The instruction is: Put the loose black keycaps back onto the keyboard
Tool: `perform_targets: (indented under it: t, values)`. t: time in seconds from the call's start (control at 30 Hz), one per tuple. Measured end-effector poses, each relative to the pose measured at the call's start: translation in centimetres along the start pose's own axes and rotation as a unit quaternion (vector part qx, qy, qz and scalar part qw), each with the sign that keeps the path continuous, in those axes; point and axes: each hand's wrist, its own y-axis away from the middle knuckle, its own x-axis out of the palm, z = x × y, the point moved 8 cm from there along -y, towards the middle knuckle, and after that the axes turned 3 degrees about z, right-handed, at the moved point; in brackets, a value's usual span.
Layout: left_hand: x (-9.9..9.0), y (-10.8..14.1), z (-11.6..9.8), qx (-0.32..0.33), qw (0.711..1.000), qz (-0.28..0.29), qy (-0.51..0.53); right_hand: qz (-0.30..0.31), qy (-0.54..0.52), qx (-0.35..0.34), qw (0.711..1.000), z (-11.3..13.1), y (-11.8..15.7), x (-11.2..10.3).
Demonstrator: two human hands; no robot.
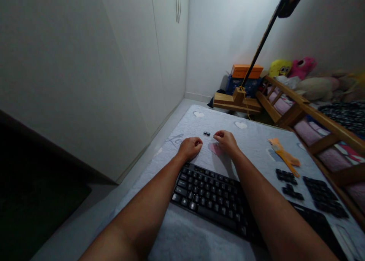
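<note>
My left hand [190, 148] hovers or rests just beyond the keyboard's upper left corner, fingers curled closed; whatever they hold, if anything, is hidden. To its right, my right hand [226, 140] is closed in a pinch, and what sits between the fingertips is too small to make out. Two small black keycaps [207, 133] lie on the cloth between and beyond my hands. Nearer me is a black keyboard [211, 194], most of its keys in place, partly covered by my right forearm. A flat black section [316, 225] shows right of that forearm.
Loose black keycaps lie in groups at right: a block [286, 176], a smaller cluster [293, 192] and a large block [325, 197]. An orange-yellow tool with a cloth-like piece [285, 159] is behind them. A wooden bed rail [316, 113] borders the light quilted surface [176, 230].
</note>
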Motion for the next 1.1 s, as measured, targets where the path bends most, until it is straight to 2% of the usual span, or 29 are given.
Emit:
perform_targets:
  t: [0.1,0.27,0.43,0.53,0.77,1.1]
  values:
    - [0.1,0.0,0.1,-0.002,1.0,0.001,0.002,0.029,-0.025,-0.024,0.999,0.8,2.7,-0.2]
    - [0.1,-0.1,0.1,0.004,1.0,-0.003,0.002,0.108,-0.053,-0.113,0.986,3.8,9.5,0.5]
    - [0.1,0.0,0.2,0.0,1.0,-0.001,-0.004,0.094,0.024,-0.136,0.986,6.0,14.4,0.6]
    - [0.0,0.0,0.1,0.006,1.0,-0.005,-0.003,0.079,0.07,-0.156,0.982,6.7,15.4,1.3]
    - [0.0,-0.1,0.1,0.003,1.0,-0.004,-0.009,0.053,0.144,-0.193,0.969,6.8,15.6,3.2]
    - [-0.2,0.0,-0.1,0.005,1.0,-0.006,-0.012,0.057,0.187,-0.207,0.959,7.1,15.9,3.8]
